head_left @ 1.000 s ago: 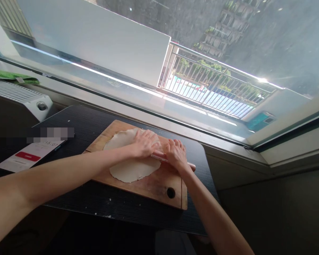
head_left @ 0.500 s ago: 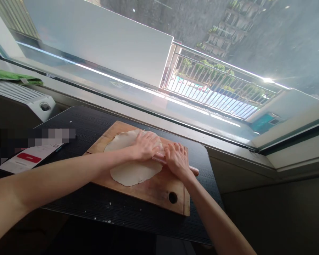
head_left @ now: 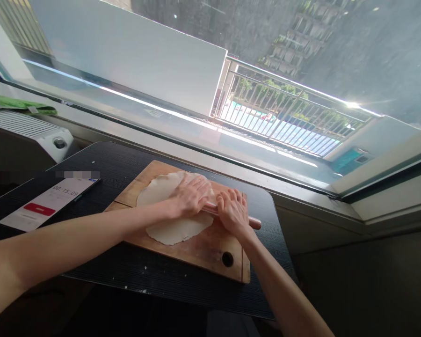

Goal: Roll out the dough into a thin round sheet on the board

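Observation:
A flat round sheet of pale dough [head_left: 163, 210] lies on a wooden cutting board [head_left: 203, 250] on a black table [head_left: 154, 276]. A reddish wooden rolling pin [head_left: 253, 222] rests across the dough's right side. My left hand [head_left: 191, 195] presses flat on the pin over the dough, fingers stretched out. My right hand [head_left: 232, 210] lies flat on the pin beside it, fingers extended. Most of the pin is hidden under both palms; only its right end shows.
A phone [head_left: 49, 202] showing a timer and a red button lies on the table's left side. A white radiator [head_left: 31, 131] stands at far left below the window sill [head_left: 196, 154]. A large window fills the back. The board has a round hole [head_left: 227, 258] near its front corner.
Both hands and the pin have stayed over the dough's right side, shifting only slightly. The view has moved a little, and the phone's timer has counted on.

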`<state>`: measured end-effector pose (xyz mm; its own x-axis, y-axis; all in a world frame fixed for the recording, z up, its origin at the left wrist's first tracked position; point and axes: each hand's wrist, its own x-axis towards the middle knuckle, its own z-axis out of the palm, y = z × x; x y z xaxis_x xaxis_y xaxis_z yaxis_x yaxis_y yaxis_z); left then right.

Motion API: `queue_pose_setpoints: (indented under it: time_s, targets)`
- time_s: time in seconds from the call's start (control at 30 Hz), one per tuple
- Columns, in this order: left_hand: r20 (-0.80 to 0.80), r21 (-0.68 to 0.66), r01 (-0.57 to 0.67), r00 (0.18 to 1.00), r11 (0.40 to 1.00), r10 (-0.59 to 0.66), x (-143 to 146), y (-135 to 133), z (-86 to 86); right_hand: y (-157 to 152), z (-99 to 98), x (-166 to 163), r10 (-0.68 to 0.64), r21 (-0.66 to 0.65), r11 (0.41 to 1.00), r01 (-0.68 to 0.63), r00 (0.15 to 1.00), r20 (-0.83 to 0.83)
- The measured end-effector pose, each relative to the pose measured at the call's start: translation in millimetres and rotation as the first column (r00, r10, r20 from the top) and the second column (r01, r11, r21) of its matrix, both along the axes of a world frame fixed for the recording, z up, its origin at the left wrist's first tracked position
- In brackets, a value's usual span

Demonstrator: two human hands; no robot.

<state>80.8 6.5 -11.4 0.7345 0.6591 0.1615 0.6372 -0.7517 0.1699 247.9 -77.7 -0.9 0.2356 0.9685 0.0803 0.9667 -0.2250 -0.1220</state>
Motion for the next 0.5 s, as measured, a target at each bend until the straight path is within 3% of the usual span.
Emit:
queue_pose_setpoints:
  time_s: [0.1, 0.3, 0.37, 0.5]
  targets:
    - [-0.004, 0.021, 0.042, 0.999, 0.999, -0.042, -5.2, -6.5, -3.4, -9.2, -1.8, -2.8, 0.029, 0.015, 0.999, -0.030, 0.999, 0.032]
    - [-0.093, -0.106, -0.175, 0.982, 0.979, 0.166, 32.5, 41.0, 17.7, 51.0, 9.6, 20.0, -0.163, -0.065, 0.985, 0.158, 0.984, -0.078]
    - [-0.104, -0.116, -0.155, 0.984, 0.981, 0.143, 27.9, 37.7, 14.3, 43.6, 9.0, 16.8, -0.126, -0.072, 0.990, 0.122, 0.990, -0.059]
    - [-0.074, -0.065, 0.039, 0.996, 0.997, -0.044, 0.2, 7.8, -1.6, -3.6, 0.1, 0.5, 0.082, -0.038, 0.996, -0.081, 0.996, 0.023]
